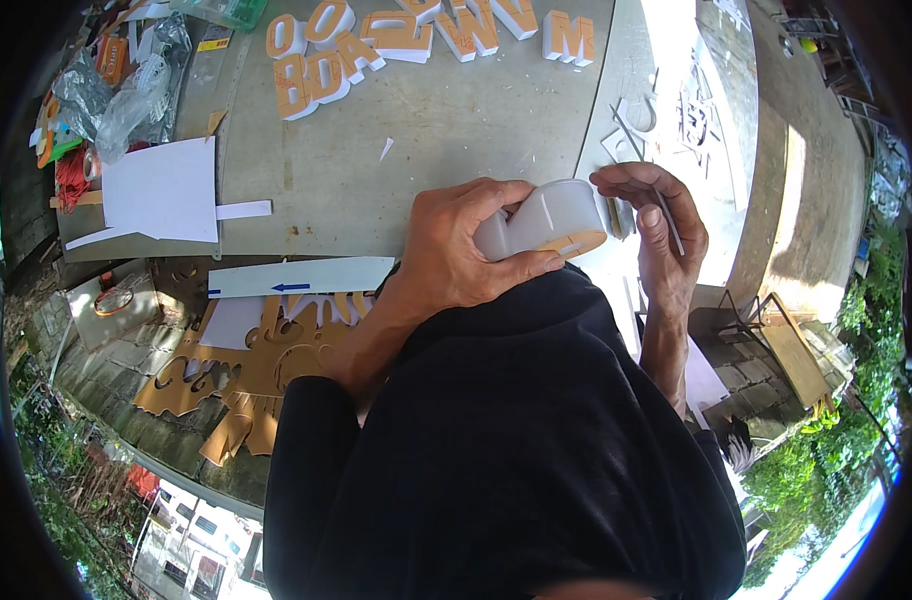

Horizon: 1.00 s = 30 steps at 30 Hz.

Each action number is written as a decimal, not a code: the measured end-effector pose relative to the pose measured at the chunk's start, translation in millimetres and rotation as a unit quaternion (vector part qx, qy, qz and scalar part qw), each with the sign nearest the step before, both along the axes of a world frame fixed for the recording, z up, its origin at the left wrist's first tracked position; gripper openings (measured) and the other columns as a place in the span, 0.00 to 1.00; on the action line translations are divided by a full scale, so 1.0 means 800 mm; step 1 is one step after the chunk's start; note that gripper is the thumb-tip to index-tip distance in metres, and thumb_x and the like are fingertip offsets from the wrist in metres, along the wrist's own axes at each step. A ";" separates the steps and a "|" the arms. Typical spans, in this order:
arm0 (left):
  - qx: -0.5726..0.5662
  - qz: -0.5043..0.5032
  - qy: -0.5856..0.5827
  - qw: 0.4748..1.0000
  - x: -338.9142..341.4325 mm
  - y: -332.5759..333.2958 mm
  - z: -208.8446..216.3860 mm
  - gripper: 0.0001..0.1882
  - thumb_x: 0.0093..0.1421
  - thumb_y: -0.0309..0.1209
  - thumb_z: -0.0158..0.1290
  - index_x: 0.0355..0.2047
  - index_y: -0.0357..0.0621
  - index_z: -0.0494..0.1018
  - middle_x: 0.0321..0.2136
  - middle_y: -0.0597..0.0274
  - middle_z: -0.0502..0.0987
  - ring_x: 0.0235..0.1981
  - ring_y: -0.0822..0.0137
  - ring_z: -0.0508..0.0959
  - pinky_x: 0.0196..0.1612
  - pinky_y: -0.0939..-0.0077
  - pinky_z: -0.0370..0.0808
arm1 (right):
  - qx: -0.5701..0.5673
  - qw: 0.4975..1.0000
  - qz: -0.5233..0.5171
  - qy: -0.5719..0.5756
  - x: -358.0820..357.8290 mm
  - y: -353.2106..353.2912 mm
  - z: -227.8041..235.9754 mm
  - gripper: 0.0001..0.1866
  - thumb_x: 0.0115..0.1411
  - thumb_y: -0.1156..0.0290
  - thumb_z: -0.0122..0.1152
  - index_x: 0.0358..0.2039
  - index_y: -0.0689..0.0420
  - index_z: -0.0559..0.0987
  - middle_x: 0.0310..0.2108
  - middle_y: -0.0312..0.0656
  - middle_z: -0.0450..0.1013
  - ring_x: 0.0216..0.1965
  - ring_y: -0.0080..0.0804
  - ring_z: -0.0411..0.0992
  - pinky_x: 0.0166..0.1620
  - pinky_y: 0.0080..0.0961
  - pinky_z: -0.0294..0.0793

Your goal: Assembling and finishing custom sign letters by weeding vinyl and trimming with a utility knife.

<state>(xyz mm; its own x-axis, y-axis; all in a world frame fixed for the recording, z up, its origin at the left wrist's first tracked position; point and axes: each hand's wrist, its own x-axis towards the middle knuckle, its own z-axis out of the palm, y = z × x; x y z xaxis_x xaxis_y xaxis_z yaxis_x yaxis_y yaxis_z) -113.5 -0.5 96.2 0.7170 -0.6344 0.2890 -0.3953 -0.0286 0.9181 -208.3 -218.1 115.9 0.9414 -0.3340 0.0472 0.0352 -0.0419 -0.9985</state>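
Head view. The left hand (461, 240) is closed around a hollow-looking, white-walled, curved block with a tan flat face (556, 212), thumb along the near side, fingers over the far side. The block is in front of the torso, raised at the near edge of a grey-green metal counter (456, 135). Gripping it at the narrower left end seems to leave the rounded right end free and steady.

The right hand (666, 220) is half curled, thumb well apart from the fingertips. A thin, straight grey strip (674, 230) lies across its palm side; how firmly it is gripped cannot be told. The fingertips are just beside the block's rounded end; contact is unclear.

Long axis of the block: roughly left to right across the body. Rounded end points right, toward the right hand; the tan face is turned down toward the wearer and a little right, probably tilted so the side wall can be seen.

Far side of the counter: white-sided block letters with tan faces (568, 40), clustered face up, perhaps to keep them out of the working space. Left: a flat white sheet (161, 190) near crumpled clear plastic bags (141, 100).
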 end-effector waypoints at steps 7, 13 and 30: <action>0.032 0.025 0.024 0.999 -0.012 -0.008 0.011 0.45 0.42 0.37 0.76 0.59 0.43 0.66 0.32 0.51 0.83 0.31 0.56 0.85 0.35 0.66 0.81 | 0.049 0.997 0.059 0.033 -0.016 0.007 -0.013 0.35 0.45 0.72 0.78 0.54 0.64 0.74 0.52 0.53 0.74 0.55 0.45 0.73 0.61 0.44 0.75; 0.050 0.013 -0.037 0.998 -0.011 -0.009 0.022 0.46 0.41 0.36 0.76 0.59 0.43 0.65 0.30 0.54 0.83 0.31 0.55 0.85 0.34 0.66 0.81 | 0.069 0.994 0.079 -0.004 -0.019 -0.002 -0.023 0.39 0.45 0.72 0.80 0.56 0.66 0.71 0.53 0.54 0.73 0.56 0.48 0.73 0.61 0.46 0.73; -0.181 -0.072 0.489 0.850 -0.015 0.005 -0.049 0.31 0.46 0.28 0.74 0.49 0.34 0.72 0.37 0.47 0.84 0.37 0.65 0.85 0.41 0.72 0.81 | 0.226 0.970 -0.002 0.091 -0.010 0.015 0.000 0.11 0.60 0.76 0.66 0.44 0.61 0.82 0.41 0.45 0.80 0.44 0.33 0.78 0.50 0.34 0.79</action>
